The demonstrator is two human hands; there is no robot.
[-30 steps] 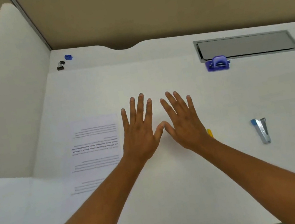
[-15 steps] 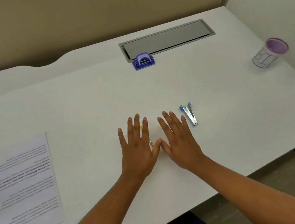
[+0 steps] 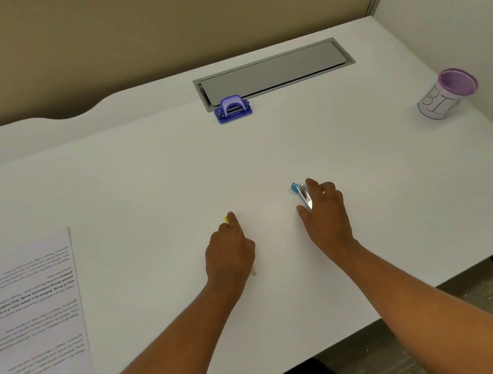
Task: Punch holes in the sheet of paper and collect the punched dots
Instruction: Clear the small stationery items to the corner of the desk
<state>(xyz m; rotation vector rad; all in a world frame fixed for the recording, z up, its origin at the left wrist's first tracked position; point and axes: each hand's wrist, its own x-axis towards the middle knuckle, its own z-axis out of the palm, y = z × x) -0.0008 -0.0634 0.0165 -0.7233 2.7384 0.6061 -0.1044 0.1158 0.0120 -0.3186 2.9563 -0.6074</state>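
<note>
Purple hole punch [image 3: 232, 109] sits far ahead of both hands, so left hand [image 3: 229, 250] gripping the pen [image 3: 253, 271] and right hand [image 3: 324, 213] curling around the stapler [image 3: 302, 194] should set those aside first.

Left hand [image 3: 229, 250] curled, right hand [image 3: 324, 213] seemingly curled, forearms extended.

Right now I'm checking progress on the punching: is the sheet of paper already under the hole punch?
No: the sheet of paper lies at the desk's left edge, far from the hole punch by the grey hatch.

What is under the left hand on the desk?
Under the left hand lies a thin pen-like object: a yellow tip shows by the fingertips, a pale end near the wrist. Its middle is covered.
</note>
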